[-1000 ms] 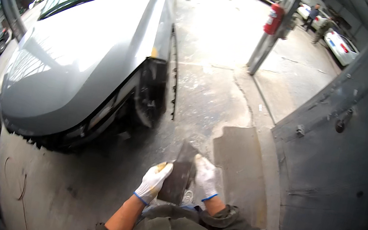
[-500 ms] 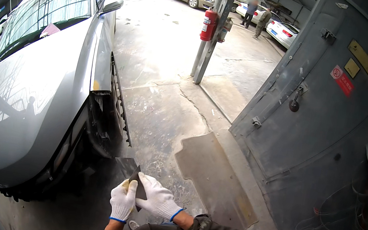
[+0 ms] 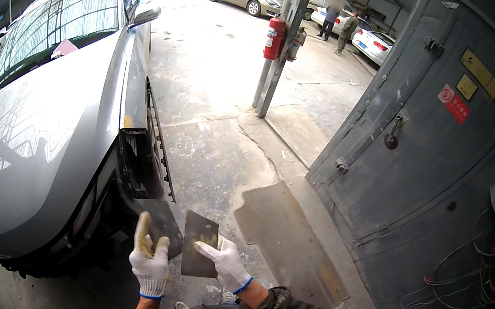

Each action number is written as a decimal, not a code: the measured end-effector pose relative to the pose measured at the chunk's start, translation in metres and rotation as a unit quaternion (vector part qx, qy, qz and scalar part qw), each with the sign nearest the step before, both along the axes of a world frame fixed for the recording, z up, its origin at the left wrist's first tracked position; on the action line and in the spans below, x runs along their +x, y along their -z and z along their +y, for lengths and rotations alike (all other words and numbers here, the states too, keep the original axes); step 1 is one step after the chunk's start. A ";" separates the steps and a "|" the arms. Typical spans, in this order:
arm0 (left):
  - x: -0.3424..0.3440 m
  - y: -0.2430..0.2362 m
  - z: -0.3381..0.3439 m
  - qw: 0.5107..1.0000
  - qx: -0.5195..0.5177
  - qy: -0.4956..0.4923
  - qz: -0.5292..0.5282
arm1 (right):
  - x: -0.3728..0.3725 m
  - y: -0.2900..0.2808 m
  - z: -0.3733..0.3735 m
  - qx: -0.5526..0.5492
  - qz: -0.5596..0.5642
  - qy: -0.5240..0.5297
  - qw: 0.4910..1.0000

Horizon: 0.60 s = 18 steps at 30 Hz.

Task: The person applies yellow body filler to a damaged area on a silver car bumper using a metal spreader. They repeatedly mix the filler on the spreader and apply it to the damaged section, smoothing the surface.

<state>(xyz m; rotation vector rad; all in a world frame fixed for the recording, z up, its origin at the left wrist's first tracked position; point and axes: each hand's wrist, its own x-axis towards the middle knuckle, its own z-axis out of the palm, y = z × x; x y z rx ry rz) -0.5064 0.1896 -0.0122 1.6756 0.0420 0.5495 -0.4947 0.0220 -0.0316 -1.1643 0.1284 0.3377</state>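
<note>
My left hand (image 3: 149, 267), in a white knit glove with a blue cuff, grips a dark grey sheet (image 3: 168, 222) that looks like sandpaper, with the thumb and index finger showing over it. Beside it, my right hand (image 3: 231, 267), gloved alike, pinches a second dark rectangular piece of sandpaper (image 3: 195, 257) with pale marks on its face, the thumb on top. A narrow gap parts the two pieces. Both are held low, just in front of my body. Nearest to the left piece stands a silver car (image 3: 50, 130), its front corner stripped to dark inner parts (image 3: 139, 163).
A long dark trim strip (image 3: 159, 137) sticks out along the car's side. A flat mat (image 3: 286, 238) lies on the concrete, next to a grey metal door (image 3: 403, 153). Fire extinguishers (image 3: 274, 39) hang on a post. Two people (image 3: 346, 33) stand far off by parked cars.
My hands have drawn apart. The dark sheets, overlapping before, now show as two separate pieces, one in each hand. The view has shifted slightly.
</note>
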 end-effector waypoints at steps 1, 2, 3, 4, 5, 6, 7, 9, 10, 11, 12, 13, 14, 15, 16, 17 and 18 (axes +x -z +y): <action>-0.003 -0.011 0.000 0.996 -0.075 0.016 0.043 | -0.001 -0.001 0.001 0.106 0.060 0.019 0.992; 0.000 -0.017 -0.006 0.994 -0.105 -0.011 0.028 | -0.003 0.003 0.006 0.152 0.058 0.031 0.986; -0.001 -0.020 -0.007 0.988 -0.147 0.004 0.043 | -0.005 -0.002 0.012 0.159 0.042 0.036 0.986; -0.003 -0.022 -0.008 0.980 -0.189 0.020 0.058 | -0.010 -0.012 0.018 0.165 0.027 0.043 0.985; -0.004 -0.025 -0.009 0.969 -0.232 0.036 0.072 | -0.012 -0.019 0.021 0.171 0.011 0.050 0.984; -0.003 -0.036 -0.018 0.961 -0.271 0.025 0.051 | -0.006 -0.013 0.019 0.231 0.063 0.051 0.970; -0.004 -0.023 -0.010 0.957 -0.272 0.068 0.072 | -0.003 -0.019 0.020 0.221 0.050 0.053 0.973; -0.006 0.019 0.010 0.942 -0.276 0.152 0.119 | 0.004 -0.042 0.014 0.201 0.030 0.056 0.978; -0.010 0.015 0.004 0.928 -0.311 0.148 0.145 | 0.006 -0.048 0.014 0.216 0.041 0.076 0.973; -0.016 0.011 0.002 0.916 -0.342 0.129 0.167 | 0.009 -0.053 0.017 0.237 0.057 0.085 0.966; -0.023 0.033 0.011 0.953 -0.219 0.158 0.139 | 0.009 -0.066 0.016 0.225 0.062 0.064 0.970; -0.022 0.026 0.004 0.958 -0.209 0.143 0.135 | 0.011 -0.069 0.015 0.212 0.068 0.079 0.972; -0.024 0.012 0.001 0.978 -0.133 0.102 0.122 | 0.010 -0.063 0.017 0.204 0.047 0.095 0.973; -0.025 -0.001 -0.004 0.990 -0.055 0.068 0.107 | 0.012 -0.057 0.016 0.194 0.021 0.117 0.974; -0.026 -0.001 -0.005 0.995 -0.026 0.035 0.090 | 0.011 -0.053 0.017 0.163 0.018 0.127 0.978; -0.026 0.001 -0.005 0.997 0.003 0.004 0.073 | 0.009 -0.050 0.018 0.132 0.014 0.139 0.981; -0.026 0.003 -0.005 0.998 0.030 -0.023 0.058 | 0.007 -0.049 0.016 0.105 0.016 0.132 0.986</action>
